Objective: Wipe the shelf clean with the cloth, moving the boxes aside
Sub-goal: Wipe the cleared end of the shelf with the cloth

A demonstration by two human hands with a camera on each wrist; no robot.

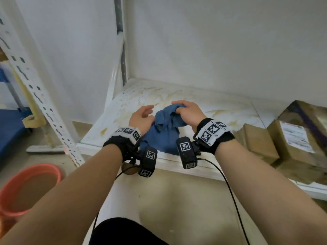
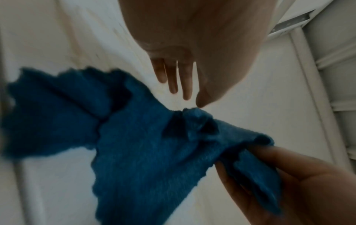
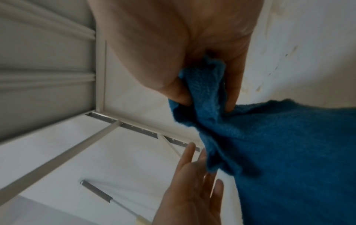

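A blue cloth (image 1: 164, 131) hangs bunched over the front of the white, brown-stained shelf (image 1: 221, 106). My right hand (image 1: 184, 109) grips its upper edge, thumb and fingers pinching a fold (image 3: 208, 91), and the rest of the cloth (image 3: 289, 144) drapes below. My left hand (image 1: 146, 113) is beside the cloth on its left, fingers (image 2: 181, 82) straight and holding nothing, the thumb tip just short of the cloth (image 2: 144, 144). Two brown cardboard boxes (image 1: 258, 140) (image 1: 297, 137) sit at the right end of the shelf.
A perforated white shelf post (image 1: 35, 89) slants at the left, and a grey upright (image 1: 122, 50) stands in the back corner. An orange basin (image 1: 30, 186) is on the floor at lower left. A blue object (image 1: 8, 131) lies beyond the post. Wrist-camera cables (image 1: 228, 184) hang below my arms.
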